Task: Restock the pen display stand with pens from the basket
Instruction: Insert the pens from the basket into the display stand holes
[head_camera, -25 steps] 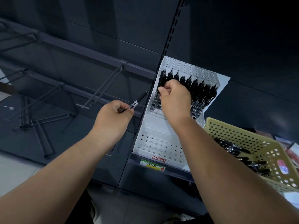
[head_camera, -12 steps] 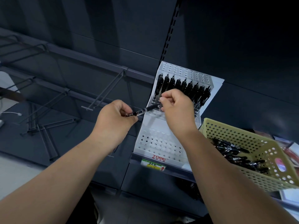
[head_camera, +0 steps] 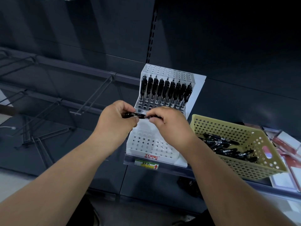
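- The left hand (head_camera: pixel 115 121) and right hand (head_camera: pixel 169 123) each pinch one black pen (head_camera: pixel 136 115), level before the white display stand (head_camera: pixel 146 144).
- Stand and yellow basket (head_camera: pixel 244 128) share a dark shelf (head_camera: pixel 175 170); grey panels (head_camera: pixel 228 38) behind.

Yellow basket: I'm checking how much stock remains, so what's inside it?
A loose pile of black pens lies in the yellow basket. Its near wall hides part of the floor, so any count is uncertain.
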A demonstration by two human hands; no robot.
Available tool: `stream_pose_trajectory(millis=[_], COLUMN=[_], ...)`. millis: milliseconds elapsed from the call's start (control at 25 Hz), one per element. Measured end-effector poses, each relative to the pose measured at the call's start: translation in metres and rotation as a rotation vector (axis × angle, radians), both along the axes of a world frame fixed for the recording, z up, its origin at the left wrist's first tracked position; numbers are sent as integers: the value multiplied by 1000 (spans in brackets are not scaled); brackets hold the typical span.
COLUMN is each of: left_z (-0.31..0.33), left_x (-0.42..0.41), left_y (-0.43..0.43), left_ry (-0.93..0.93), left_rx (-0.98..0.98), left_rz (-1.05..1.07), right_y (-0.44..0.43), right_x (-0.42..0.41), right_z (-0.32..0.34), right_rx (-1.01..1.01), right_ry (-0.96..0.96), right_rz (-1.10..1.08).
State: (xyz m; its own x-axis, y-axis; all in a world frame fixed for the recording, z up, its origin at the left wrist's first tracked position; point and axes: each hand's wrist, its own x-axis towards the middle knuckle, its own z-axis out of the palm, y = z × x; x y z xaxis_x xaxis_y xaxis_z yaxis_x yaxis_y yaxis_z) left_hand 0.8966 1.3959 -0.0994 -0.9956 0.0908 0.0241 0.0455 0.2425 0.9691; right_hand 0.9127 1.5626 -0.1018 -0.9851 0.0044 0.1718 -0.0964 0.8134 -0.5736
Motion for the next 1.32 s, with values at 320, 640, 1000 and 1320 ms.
stream_pose_trajectory(millis=[320,640,1000,1320], left_z=[9,-4,-34,-44], left_x=[-1,-33,-83,-96], left_y=[14,10,11,14], left_ry=[87,171,145,231], left_rx=[-100,-326,-675,-739], left_rz=[-46,-75,-163,-199], right_y=[3,11,-1,-8], right_x=[0,-21,-65,-86], right_z=[-2,20,26,5], right_rx=[129,-172,-408,-328], right_ry=[48,100,209,205], right_rz=[50,-159,-163,-170])
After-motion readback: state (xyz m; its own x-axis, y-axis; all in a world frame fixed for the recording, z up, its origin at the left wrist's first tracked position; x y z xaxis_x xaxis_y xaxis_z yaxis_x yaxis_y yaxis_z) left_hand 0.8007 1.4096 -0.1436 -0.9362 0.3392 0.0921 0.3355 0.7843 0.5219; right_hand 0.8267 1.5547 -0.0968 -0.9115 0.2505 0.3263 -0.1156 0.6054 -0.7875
